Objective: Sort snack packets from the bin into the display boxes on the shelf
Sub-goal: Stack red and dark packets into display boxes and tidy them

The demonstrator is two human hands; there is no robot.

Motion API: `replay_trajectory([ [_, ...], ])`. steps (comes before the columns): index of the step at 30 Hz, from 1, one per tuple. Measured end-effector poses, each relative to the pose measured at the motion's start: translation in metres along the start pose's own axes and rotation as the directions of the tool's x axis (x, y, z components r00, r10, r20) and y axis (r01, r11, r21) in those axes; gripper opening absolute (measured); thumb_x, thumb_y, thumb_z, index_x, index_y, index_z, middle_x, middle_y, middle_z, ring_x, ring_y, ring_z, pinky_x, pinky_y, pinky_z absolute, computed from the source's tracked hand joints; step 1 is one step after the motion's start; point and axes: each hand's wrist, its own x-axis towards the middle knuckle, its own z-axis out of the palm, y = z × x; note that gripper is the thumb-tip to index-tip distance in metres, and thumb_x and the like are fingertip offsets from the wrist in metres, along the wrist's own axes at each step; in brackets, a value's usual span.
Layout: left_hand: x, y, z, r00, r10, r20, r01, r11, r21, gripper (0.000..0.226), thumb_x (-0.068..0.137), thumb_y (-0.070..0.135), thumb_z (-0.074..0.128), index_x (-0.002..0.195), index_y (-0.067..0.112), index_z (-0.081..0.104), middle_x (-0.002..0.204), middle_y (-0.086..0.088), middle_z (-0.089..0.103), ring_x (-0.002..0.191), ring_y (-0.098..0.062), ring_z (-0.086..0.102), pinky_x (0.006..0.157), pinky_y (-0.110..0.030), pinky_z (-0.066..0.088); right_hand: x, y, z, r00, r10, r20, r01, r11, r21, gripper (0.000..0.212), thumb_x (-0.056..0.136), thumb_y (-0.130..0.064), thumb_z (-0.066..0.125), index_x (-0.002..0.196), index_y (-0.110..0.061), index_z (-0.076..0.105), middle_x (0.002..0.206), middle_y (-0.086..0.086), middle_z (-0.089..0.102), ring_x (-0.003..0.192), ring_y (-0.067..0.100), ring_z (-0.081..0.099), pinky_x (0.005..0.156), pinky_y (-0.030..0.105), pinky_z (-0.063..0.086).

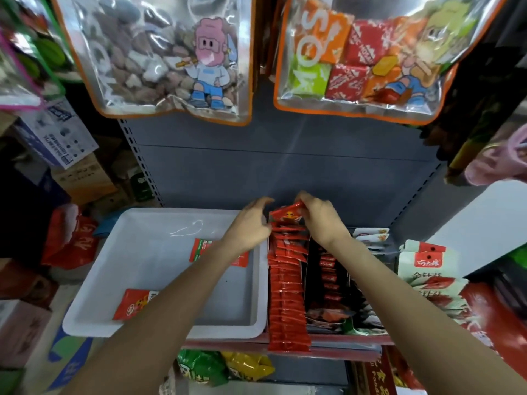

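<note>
Rows of red packets (288,295) nearly fill our display box; right hand (320,220) pinches another, left hand (251,223) curls empty beside, two packets wait in the bin (159,223).

Two clear cartoon-printed bags (168,52) hang above; cardboard boxes (82,178) stacked left.

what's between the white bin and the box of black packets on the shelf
In the head view, a display box packed with a row of red packets sits between the white bin and the box of black packets, touching the bin's right rim.
</note>
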Motion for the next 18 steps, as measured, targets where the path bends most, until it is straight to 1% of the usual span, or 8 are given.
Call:
replay_trajectory([
  [3,0.002,-0.003,0.004,0.99,-0.037,0.138,0.037,0.999,0.002,0.048,0.09,0.011,0.052,0.137,0.02,0.045,0.134,-0.003,0.053,0.122,-0.021,0.049,0.096,-0.026,0.038,0.001,0.001,0.0,0.996,0.055,0.076,-0.054,0.998,-0.008,0.021,0.093,0.002,0.038,0.106,-0.008,0.052,0.094,0.018,0.064,0.082,0.037,0.061,0.071,0.043,0.052],
  [6,0.01,-0.008,0.01,0.993,-0.023,0.112,0.012,0.995,0.101,0.04,0.088,0.013,0.055,0.127,0.018,0.052,0.131,-0.003,0.051,0.123,-0.023,0.045,0.101,-0.035,0.038,-0.002,-0.003,0.003,0.988,0.056,0.142,-0.055,0.998,-0.009,0.02,0.094,0.0,0.037,0.106,-0.006,0.052,0.099,0.019,0.064,0.088,0.036,0.06,0.073,0.04,0.049],
  [8,0.015,-0.014,0.009,0.996,0.009,0.093,-0.02,0.994,0.111,0.048,0.087,0.008,0.055,0.134,0.018,0.047,0.144,-0.001,0.04,0.134,-0.021,0.036,0.109,-0.037,0.033,-0.003,-0.004,-0.001,0.992,0.051,0.116,-0.056,0.997,0.044,0.015,0.096,-0.003,0.038,0.104,-0.006,0.051,0.096,0.019,0.063,0.086,0.036,0.06,0.071,0.039,0.047],
  [10,0.021,-0.019,0.007,0.993,0.028,0.116,-0.035,0.998,0.056,0.055,0.089,0.007,0.056,0.14,0.019,0.04,0.144,-0.001,0.043,0.132,-0.019,0.039,0.108,-0.034,0.035,-0.004,-0.004,-0.008,0.996,0.056,0.063,-0.062,0.993,0.098,0.011,0.097,-0.005,0.041,0.103,-0.005,0.051,0.092,0.018,0.063,0.081,0.033,0.058,0.065,0.035,0.042],
  [11,0.023,-0.02,0.007,0.991,0.043,0.124,-0.049,0.998,0.044,0.052,0.089,0.009,0.059,0.138,0.018,0.043,0.137,-0.003,0.051,0.125,-0.02,0.047,0.103,-0.033,0.04,-0.006,-0.003,-0.012,0.998,0.057,0.04,-0.061,0.991,0.121,0.011,0.097,-0.006,0.042,0.104,-0.004,0.051,0.092,0.018,0.063,0.081,0.032,0.057,0.063,0.032,0.038],
  [13,0.028,-0.019,0.01,0.994,0.04,0.105,-0.045,0.998,0.046,0.039,0.084,0.014,0.068,0.121,0.014,0.057,0.113,-0.007,0.065,0.106,-0.025,0.06,0.088,-0.034,0.049,-0.008,-0.001,-0.017,0.998,0.057,0.006,-0.058,0.985,0.162,0.012,0.097,-0.007,0.044,0.105,-0.002,0.051,0.093,0.018,0.063,0.085,0.033,0.058,0.063,0.029,0.032],
  [15,0.033,-0.014,0.013,0.998,0.007,0.063,-0.014,0.994,0.104,0.026,0.08,0.018,0.073,0.102,0.009,0.064,0.096,-0.009,0.068,0.091,-0.026,0.064,0.077,-0.033,0.05,-0.008,0.0,-0.02,0.998,0.066,-0.021,-0.06,0.977,0.203,0.013,0.097,-0.008,0.046,0.106,-0.002,0.052,0.096,0.015,0.064,0.088,0.03,0.059,0.064,0.026,0.032],
  [18,0.037,-0.011,0.019,1.0,-0.001,-0.011,0.004,0.971,0.241,0.021,0.083,0.024,0.071,0.093,0.006,0.066,0.092,-0.011,0.069,0.088,-0.028,0.063,0.075,-0.033,0.048,-0.009,0.002,-0.019,0.997,0.076,-0.031,-0.067,0.973,0.219,0.012,0.097,-0.01,0.048,0.105,-0.002,0.052,0.095,0.013,0.064,0.086,0.027,0.059,0.065,0.026,0.034],
])
